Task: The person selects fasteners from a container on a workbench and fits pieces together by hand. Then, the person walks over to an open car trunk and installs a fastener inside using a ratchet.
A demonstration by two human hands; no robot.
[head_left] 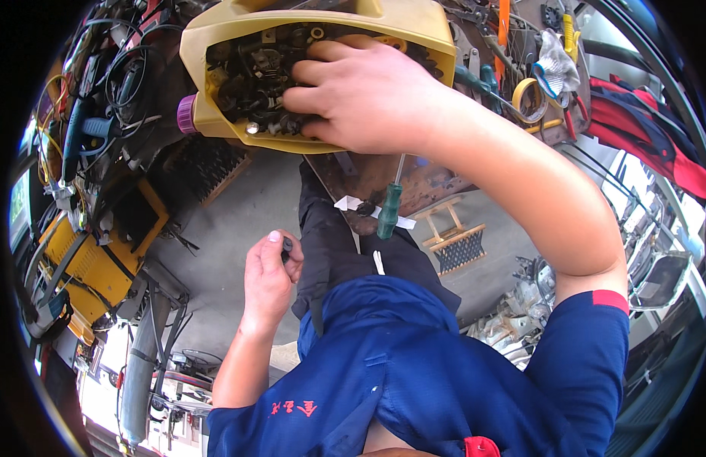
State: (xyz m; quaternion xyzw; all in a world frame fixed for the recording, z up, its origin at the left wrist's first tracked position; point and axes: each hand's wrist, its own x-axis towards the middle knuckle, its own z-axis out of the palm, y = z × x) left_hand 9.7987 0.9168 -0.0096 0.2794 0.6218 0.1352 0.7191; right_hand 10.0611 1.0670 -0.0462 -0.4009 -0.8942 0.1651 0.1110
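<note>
1. Left fingers (274,242) pinch between them a small dark piece (287,246); I'd guess light, stiff, best gripped mid-body.
2. Right fingers (310,100) reach among metal parts (254,72) in the yellow jug (197,61) beneath; can't tell their grip.

The right arm (520,167) bends sharply at its elbow (597,263) near three o'clock, its hand (360,95) palm-down at twelve, fingers (307,100) spread and bent. The left forearm (246,354) rises from seven o'clock; its curled left hand (271,274) sits at eight, thumb (274,240) uppermost.
</note>
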